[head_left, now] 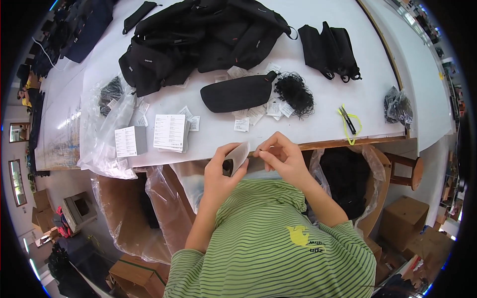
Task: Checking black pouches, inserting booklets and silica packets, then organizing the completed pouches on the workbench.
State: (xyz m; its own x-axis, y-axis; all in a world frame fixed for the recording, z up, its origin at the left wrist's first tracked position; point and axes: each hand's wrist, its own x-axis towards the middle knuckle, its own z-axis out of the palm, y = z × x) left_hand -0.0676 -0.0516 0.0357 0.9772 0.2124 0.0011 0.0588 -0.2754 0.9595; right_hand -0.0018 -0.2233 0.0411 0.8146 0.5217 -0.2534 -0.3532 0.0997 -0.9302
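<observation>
Two bare hands meet just in front of the near edge of the white table [323, 124], above the person's green-striped shirt [268, 233]. Left hand [221, 169]: fingers closed around a small pale card tag [238, 153] with something dark behind it, what exactly cannot be told; the tag's long axis runs up and to the right, its upper end pointing toward the other hand. Right hand [283, 156]: thumb and forefinger pinched together on something too fine to make out, just beside the tag's upper right corner; the remaining fingers curl loosely. The tag thus lies directly left of the right fingertips, nearly touching, and both hands are equally close to it. On the table, well apart from the hands: one flat black pouch [238, 93] lying lengthwise left to right; a tangle of black cords [294, 93] touching its right end; loose white paper tags [258, 114] scattered beneath both; a stack of white printed leaflets [170, 132] and a small white box [130, 141] to the left, beside a clear plastic bag [107, 124]; a heap of black bags [198, 35] at the far side; three folded black pouches [330, 49] to the right; yellow-handled snips [349, 120] near the table's right front edge. Below the table: plastic-lined cardboard cartons [348, 179], one holding black goods.
</observation>
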